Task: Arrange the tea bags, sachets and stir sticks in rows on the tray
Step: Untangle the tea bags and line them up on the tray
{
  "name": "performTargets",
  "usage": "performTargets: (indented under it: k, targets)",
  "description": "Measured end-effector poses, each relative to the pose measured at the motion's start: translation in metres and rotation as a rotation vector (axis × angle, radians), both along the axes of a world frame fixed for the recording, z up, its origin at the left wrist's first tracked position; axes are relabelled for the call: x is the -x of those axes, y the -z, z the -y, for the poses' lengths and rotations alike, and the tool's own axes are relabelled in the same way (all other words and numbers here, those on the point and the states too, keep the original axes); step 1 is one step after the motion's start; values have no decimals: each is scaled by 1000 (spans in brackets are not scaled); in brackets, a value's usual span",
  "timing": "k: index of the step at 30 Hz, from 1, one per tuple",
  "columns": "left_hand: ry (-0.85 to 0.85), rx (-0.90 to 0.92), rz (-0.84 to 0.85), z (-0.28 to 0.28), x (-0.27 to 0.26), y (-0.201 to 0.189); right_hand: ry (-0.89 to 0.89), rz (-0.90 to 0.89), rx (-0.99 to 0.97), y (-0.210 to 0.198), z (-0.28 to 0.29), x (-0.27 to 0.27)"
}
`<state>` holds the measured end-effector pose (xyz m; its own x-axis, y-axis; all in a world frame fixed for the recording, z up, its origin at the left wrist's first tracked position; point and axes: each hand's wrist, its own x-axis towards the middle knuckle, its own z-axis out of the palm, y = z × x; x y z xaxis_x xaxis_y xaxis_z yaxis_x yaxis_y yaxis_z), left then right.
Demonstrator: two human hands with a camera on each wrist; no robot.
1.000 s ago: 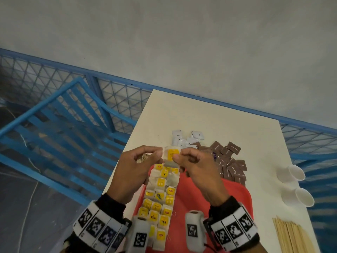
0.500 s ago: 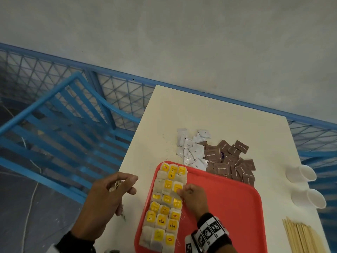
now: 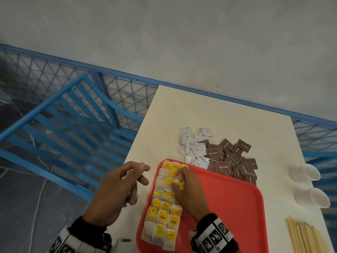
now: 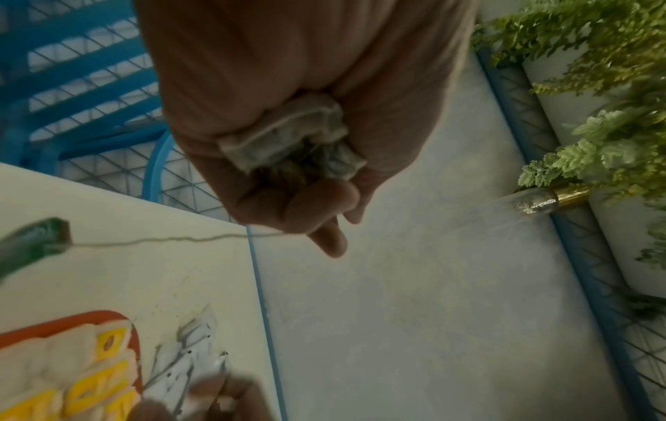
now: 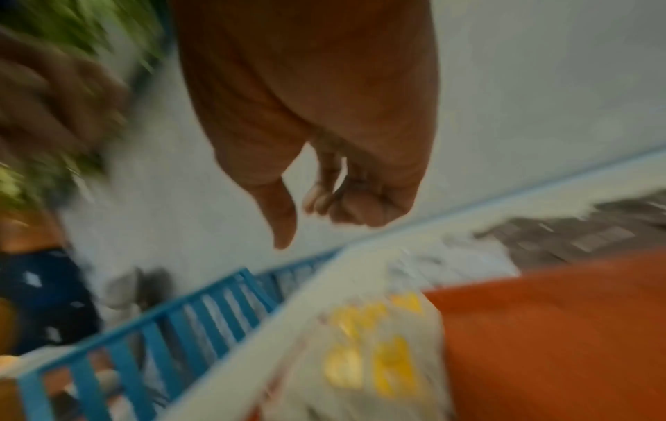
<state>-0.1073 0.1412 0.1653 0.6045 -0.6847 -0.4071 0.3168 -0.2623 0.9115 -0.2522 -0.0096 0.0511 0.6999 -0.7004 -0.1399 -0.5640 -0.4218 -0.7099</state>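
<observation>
With your right hand (image 3: 184,187) curled over the tea-bag rows (image 3: 164,207), nudge that bag square before releasing, while your left-hand fingers (image 4: 288,210) grip the spare bags (image 4: 288,136).

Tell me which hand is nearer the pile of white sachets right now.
Right. The right hand is over the tea bags near the tray's far end, just short of the white sachets. The left hand hovers off the tray's left side, holding tea bags.

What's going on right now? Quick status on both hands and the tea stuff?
Left hand holds crumpled tea bags beside the tray. Right hand on the tea bag rows, grip unclear. Sachets and stir sticks wait on the table; nothing blocking.
</observation>
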Motion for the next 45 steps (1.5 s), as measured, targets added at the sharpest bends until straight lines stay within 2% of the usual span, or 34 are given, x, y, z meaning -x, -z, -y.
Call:
performTargets:
  k: [2, 4, 7, 12, 15, 21, 23, 26, 28, 29, 32, 35, 39, 43, 45]
  targets:
    - [56, 29, -11, 8, 6, -4, -323, 47, -55, -32, -13, -6]
    - [110, 71, -37, 16, 11, -11, -573, 58, -79, -56, -27, -13]
    - [36, 154, -150, 22, 12, -19, -713, 159, -193, -78, -36, -8]
    - [-257, 261, -523, 16, 3, 3, -596, 82, -469, -116, -25, 42]
    - [-275, 214, -633, 20, 18, 25, -520, 88, -548, -147, -17, 69]
    - [-137, 143, -696, 47, 57, 62, -539, 209, -677, -183, -2, 88]
    - [-12, 146, -714, 57, 75, 65, -550, 250, -693, -189, 4, 90]
    - [150, 106, -593, 78, 100, 63, -506, 335, -734, -200, 18, 98]
    - [292, 139, -619, 91, 112, 61, -449, 374, -772, -207, 30, 109]
    - [320, 147, -663, 97, 116, 62, -425, 390, -769, -212, 36, 116]
    - [255, 55, -728, 107, 121, 67, -360, 451, -707, -230, 54, 137]
    - [265, 45, -545, 112, 124, 56, -313, 487, -671, -241, 68, 157]
    - [275, 89, -110, 118, 120, 31, -209, 441, -613, -247, 77, 173]
    - [465, 256, 313, 135, 129, -3, -162, 408, -576, -253, 79, 184]
    - [608, 331, 389, 148, 138, -17, -175, 398, -579, -256, 81, 188]
